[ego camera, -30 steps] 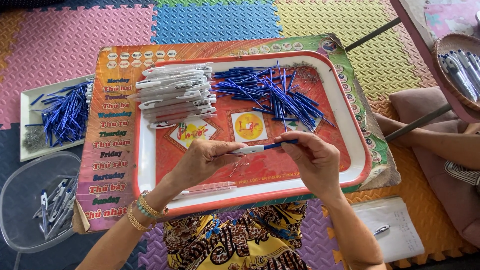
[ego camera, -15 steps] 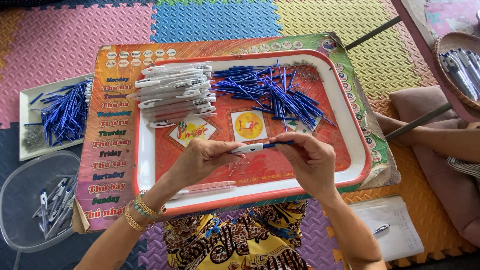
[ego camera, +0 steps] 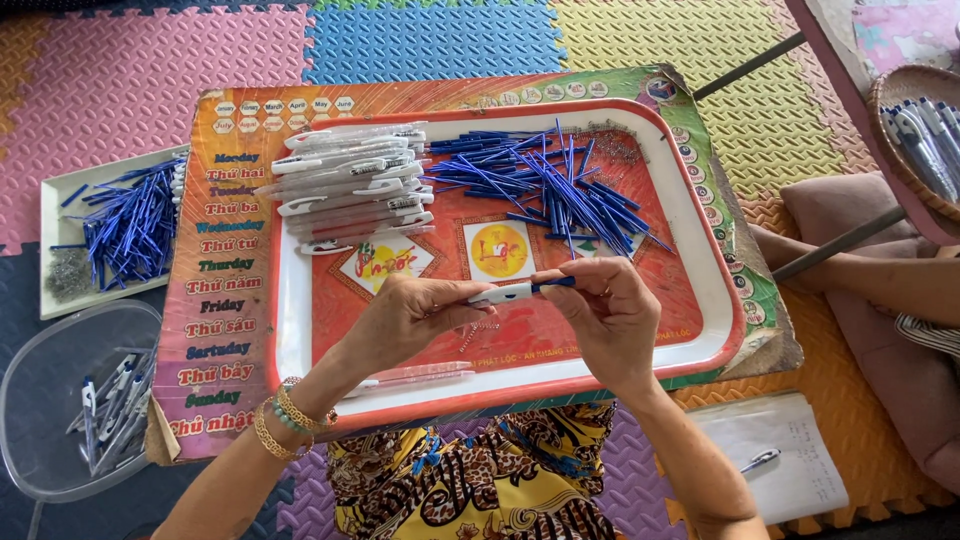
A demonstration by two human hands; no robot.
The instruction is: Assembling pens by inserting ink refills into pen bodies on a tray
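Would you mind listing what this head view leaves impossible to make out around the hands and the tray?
- How far the blue refill reaches into the white pen barrel: the left hand and right hand cover both ends.
- The wicker basket: cut off by the right edge.
- The clear tub: cut off by the left edge.
- The small heap at the red tray corner: too small to tell.

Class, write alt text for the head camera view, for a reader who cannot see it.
Two hands, left hand and right hand, hold a white pen barrel with a blue refill at its end, above a red tray. The tray holds a stack of white barrels and a heap of blue refills, on colourful foam floor mats.
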